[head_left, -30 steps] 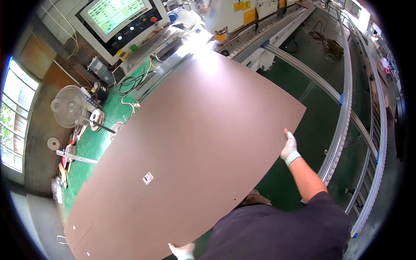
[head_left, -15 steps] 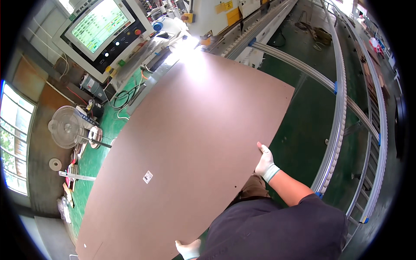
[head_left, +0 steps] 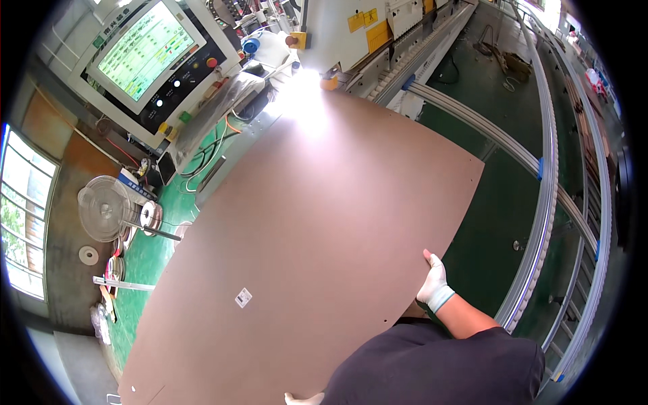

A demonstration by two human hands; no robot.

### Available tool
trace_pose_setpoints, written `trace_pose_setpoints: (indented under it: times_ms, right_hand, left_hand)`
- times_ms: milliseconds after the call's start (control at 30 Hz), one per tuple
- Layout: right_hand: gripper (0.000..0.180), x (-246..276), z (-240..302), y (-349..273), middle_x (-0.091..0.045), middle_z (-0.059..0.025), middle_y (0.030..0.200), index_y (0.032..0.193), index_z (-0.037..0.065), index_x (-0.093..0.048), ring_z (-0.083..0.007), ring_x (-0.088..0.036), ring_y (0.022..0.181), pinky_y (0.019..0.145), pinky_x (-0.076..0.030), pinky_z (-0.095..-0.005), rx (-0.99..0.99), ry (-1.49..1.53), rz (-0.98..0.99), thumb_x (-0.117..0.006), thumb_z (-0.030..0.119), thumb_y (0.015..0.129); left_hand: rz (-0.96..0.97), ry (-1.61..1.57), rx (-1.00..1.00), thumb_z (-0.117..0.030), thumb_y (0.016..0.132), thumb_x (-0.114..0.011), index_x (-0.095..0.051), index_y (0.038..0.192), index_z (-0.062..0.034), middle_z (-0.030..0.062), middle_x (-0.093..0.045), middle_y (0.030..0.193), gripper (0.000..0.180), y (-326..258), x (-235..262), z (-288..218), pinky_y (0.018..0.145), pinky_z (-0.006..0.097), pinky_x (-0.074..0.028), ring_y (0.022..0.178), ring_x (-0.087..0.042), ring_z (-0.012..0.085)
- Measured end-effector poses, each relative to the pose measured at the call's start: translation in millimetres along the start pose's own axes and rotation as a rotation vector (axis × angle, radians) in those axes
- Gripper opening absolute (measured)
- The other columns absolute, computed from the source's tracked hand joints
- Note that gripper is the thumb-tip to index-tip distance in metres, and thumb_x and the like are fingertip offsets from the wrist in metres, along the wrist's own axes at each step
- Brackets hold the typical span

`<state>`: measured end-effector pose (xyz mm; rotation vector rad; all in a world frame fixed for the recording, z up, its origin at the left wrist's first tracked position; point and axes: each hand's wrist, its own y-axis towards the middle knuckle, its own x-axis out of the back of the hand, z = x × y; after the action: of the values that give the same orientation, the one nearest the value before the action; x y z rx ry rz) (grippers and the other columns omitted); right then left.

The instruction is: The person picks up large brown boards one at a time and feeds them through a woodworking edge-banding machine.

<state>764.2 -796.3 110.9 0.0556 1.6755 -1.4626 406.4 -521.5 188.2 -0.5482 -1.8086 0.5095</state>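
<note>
Sliding down the panel's edge, the right hand [head_left: 433,282] now grips the big brown board [head_left: 317,256] lower right of centre, gloved fingers wrapped on. Left hand [head_left: 304,399] barely peeks in at bottom centre; its grip can't be told. Board fills mid-frame: broad, stiff, likely heavy, best held by opposite edges.

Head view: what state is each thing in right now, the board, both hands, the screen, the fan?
Board: large, brown, lying flat, carried at its near edges.
Right hand: gloved, gripping the board's right edge.
Left hand: barely in view at the board's near edge; grip unclear.
Screen: lit, showing a green display.
Fan: on the floor; spinning or not, cannot tell.
</note>
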Motion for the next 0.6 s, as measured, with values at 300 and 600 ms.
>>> trace_pose_setpoints:
  times_ms: [300,600]
  right_hand:
    - [0.052,-11.6,99.9,26.2,-0.063,-0.0087,0.142,0.135,0.013,-0.063,-0.0344,-0.056,0.131,0.112,-0.042,-0.0563,0.033,-0.057,0.012,-0.059,0.05,0.099]
    - [0.062,-2.2,202.0,90.4,-0.061,-0.0097,0.143,0.14,0.012,-0.059,-0.0348,-0.054,0.132,0.113,-0.041,-0.054,0.12,-0.154,0.163,-0.066,0.056,0.096]
  left_hand:
    - [0.099,-0.273,-0.14,-0.039,0.097,-0.056,-0.036,0.156,-0.001,0.0233,-0.045,0.156,0.073,-17.2,-70.8,-60.7,0.122,0.048,-0.036,0.146,-0.043,0.0363]
    - [0.923,-1.61,0.266,-0.053,0.107,-0.038,-0.038,0.156,-0.0079,0.0191,-0.039,0.16,0.066,-41.9,-127.4,-109.7,0.122,0.055,-0.034,0.147,-0.038,0.0375]
